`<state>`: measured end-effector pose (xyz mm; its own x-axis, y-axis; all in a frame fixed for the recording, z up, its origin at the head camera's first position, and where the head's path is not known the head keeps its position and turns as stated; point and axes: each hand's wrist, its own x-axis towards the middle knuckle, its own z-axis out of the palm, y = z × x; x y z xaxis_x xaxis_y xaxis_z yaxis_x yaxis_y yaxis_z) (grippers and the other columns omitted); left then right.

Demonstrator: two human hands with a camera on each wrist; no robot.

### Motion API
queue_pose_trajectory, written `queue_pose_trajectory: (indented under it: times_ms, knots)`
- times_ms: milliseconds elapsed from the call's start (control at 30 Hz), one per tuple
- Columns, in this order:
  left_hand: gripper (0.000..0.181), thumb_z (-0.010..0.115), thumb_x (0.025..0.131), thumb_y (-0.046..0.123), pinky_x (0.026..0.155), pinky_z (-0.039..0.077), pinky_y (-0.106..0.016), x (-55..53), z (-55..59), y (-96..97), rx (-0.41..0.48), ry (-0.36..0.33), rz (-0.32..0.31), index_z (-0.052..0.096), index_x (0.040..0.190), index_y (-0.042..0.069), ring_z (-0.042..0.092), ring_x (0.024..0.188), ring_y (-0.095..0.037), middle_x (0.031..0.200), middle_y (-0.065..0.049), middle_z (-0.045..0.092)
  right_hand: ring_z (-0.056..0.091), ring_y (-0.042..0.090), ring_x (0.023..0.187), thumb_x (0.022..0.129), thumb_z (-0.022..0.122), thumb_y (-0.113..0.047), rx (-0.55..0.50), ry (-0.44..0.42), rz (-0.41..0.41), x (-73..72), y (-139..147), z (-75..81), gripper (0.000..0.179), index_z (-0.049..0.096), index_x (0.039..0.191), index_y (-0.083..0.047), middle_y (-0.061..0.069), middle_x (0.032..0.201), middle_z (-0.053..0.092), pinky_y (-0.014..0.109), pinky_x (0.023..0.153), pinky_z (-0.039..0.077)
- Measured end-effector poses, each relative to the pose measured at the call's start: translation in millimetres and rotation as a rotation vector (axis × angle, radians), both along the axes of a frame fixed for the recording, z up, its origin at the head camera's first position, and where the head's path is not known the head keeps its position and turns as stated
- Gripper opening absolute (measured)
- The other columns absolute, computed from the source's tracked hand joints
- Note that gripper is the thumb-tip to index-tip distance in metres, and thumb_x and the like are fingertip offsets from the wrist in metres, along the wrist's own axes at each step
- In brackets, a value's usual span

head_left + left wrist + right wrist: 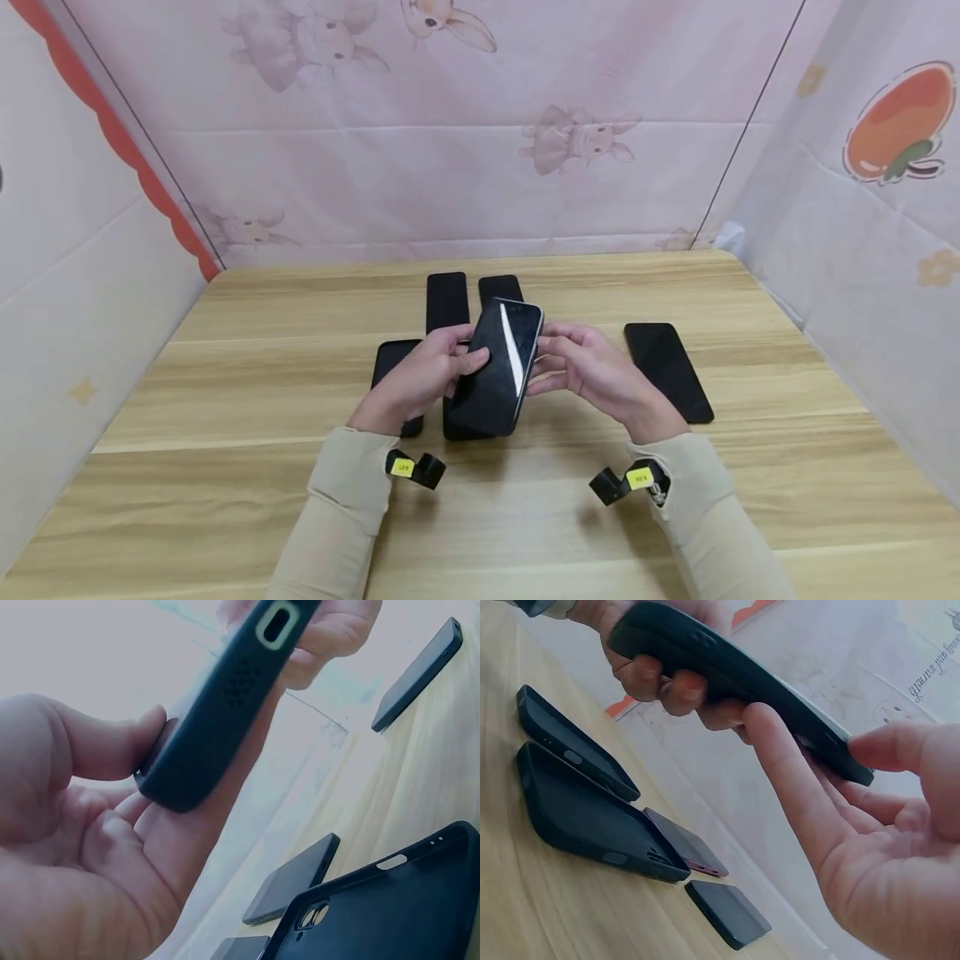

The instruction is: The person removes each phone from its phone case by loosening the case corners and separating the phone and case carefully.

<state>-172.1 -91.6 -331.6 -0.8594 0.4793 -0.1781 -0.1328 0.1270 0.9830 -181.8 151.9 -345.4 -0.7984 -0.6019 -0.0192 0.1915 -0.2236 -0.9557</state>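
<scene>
Pink rabbit-print wall (442, 192), one: stood behind everything, along the far edge of the bench.

Wood-grained bench (225, 467), one: carried the loose pieces, with bare wood nearest the person, leaving, I judged, room for both arms.

Beige sleeves (330, 533), pair: cuffs sat back, likely to leave the wrists free.

Left hand (423, 375): thumb over the screen's edge, fingers beneath, pinching the dark-cased smartphone (491, 387); it seemed the main support.

Right hand (592, 371): fingers lightly spread, tips touching the smartphone's right edge, apparently to steady it; how hard they pressed, I could not tell.

That smartphone: between the hands, above the bench, tilted, screen towards the person, probably so its face could be seen.

Hollow black phone cases, two: near case (592, 817) and, beside it, left case (570, 742); both lay open side up, which kept their insides in sight.

Flat phones, three: left rear phone (447, 300) and right rear phone (500, 288), side by side beyond the cases; right-side phone (667, 371), well apart, perhaps to keep it separate.

Wrist cameras (430, 472), two, yellow-labelled: strapped at the cuffs, presumably for watching the fingers.
</scene>
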Motion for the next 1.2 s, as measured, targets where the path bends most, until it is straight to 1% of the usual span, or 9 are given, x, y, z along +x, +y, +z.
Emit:
queue_pose_trajectory:
  times_ms: [100, 267, 367, 467, 533, 667, 833, 1000, 1200]
  knots:
    - [0.039, 0.05, 0.105, 0.02, 0.075, 0.061, -0.038, 0.3, 0.6, 3.8, 0.015, 0.001, 0.065, 0.045, 0.141, 0.007, 0.073, 0.085, -0.017, 0.108, -0.014, 0.071, 0.071, 0.021, 0.086, 0.105, 0.043, -0.008, 0.035, -0.009, 0.027, 3.0, -1.1, -1.4, 0.019, 0.057, 0.115, 0.001, 0.007, 0.1, 0.069, 0.042, 0.078, 0.061]
    - [0.037, 0.056, 0.102, 0.025, 0.077, 0.061, -0.037, 0.4, 0.7, 11.6, 0.024, 0.019, 0.229, 0.05, 0.135, 0.008, 0.073, 0.083, -0.017, 0.11, -0.016, 0.072, 0.073, 0.027, 0.087, 0.105, 0.046, -0.012, 0.133, 0.024, 0.16, 6.8, -3.1, -3.8, 0.022, 0.056, 0.116, 0.004, 0.01, 0.099, 0.072, 0.046, 0.084, 0.06]
    - [0.037, 0.056, 0.102, 0.028, 0.082, 0.061, -0.039, 1.4, 1.0, 14.1, 0.01, 0.034, 0.292, 0.05, 0.134, 0.009, 0.073, 0.087, -0.019, 0.114, -0.016, 0.072, 0.072, 0.028, 0.093, 0.104, 0.046, -0.011, 0.146, 0.044, 0.153, 7.5, -5.1, -4.6, 0.026, 0.052, 0.121, 0.009, 0.012, 0.105, 0.071, 0.047, 0.09, 0.057]
    - [0.041, 0.056, 0.102, 0.03, 0.086, 0.06, -0.04, 2.5, 0.9, 14.7, -0.003, 0.042, 0.314, 0.047, 0.137, 0.01, 0.074, 0.09, -0.021, 0.117, -0.017, 0.07, 0.071, 0.024, 0.099, 0.104, 0.043, -0.007, 0.136, 0.041, 0.085, 7.8, -7.5, -4.1, 0.031, 0.048, 0.127, 0.014, 0.013, 0.116, 0.066, 0.052, 0.096, 0.053]
    - [0.043, 0.058, 0.101, 0.03, 0.086, 0.059, -0.041, 2.8, 1.5, 14.9, 0.0, 0.041, 0.312, 0.045, 0.138, 0.011, 0.074, 0.09, -0.023, 0.118, -0.017, 0.07, 0.071, 0.023, 0.101, 0.104, 0.041, -0.005, 0.123, 0.029, 0.036, 8.1, -8.9, -3.5, 0.034, 0.046, 0.13, 0.016, 0.014, 0.122, 0.064, 0.054, 0.098, 0.05]
    - [0.048, 0.064, 0.098, 0.026, 0.078, 0.061, -0.04, 2.8, 3.2, 15.1, -0.012, 0.035, 0.307, 0.044, 0.139, 0.012, 0.074, 0.084, -0.023, 0.119, -0.018, 0.069, 0.069, 0.019, 0.106, 0.104, 0.038, -0.004, 0.087, 0.0, -0.021, 9.5, -9.8, -1.4, 0.038, 0.041, 0.136, 0.016, 0.017, 0.129, 0.059, 0.049, 0.098, 0.053]
    - [0.046, 0.068, 0.095, 0.021, 0.071, 0.062, -0.038, 3.4, 3.1, 16.1, -0.007, 0.026, 0.344, 0.048, 0.136, 0.01, 0.073, 0.084, -0.021, 0.119, -0.018, 0.068, 0.065, 0.019, 0.113, 0.099, 0.037, 0.003, 0.068, 0.005, 0.0, 10.7, -9.4, -0.1, 0.047, 0.032, 0.144, 0.015, 0.025, 0.142, 0.048, 0.038, 0.096, 0.055]
    - [0.043, 0.067, 0.096, 0.021, 0.069, 0.062, -0.037, 3.9, 1.0, 16.7, 0.012, 0.023, 0.384, 0.05, 0.133, 0.009, 0.072, 0.086, -0.02, 0.117, -0.017, 0.068, 0.061, 0.023, 0.122, 0.097, 0.037, 0.005, 0.061, 0.038, 0.032, 11.7, -11.9, -0.8, 0.052, 0.029, 0.148, 0.011, 0.028, 0.15, 0.04, 0.04, 0.1, 0.052]
    - [0.041, 0.068, 0.095, 0.02, 0.064, 0.061, -0.035, 4.0, 0.1, 16.7, 0.017, 0.035, 0.42, 0.052, 0.131, 0.009, 0.072, 0.082, -0.018, 0.114, -0.017, 0.068, 0.059, 0.025, 0.125, 0.094, 0.035, 0.006, 0.071, 0.054, 0.021, 13.2, -14.2, 1.7, 0.055, 0.03, 0.148, 0.01, 0.025, 0.151, 0.041, 0.04, 0.101, 0.052]
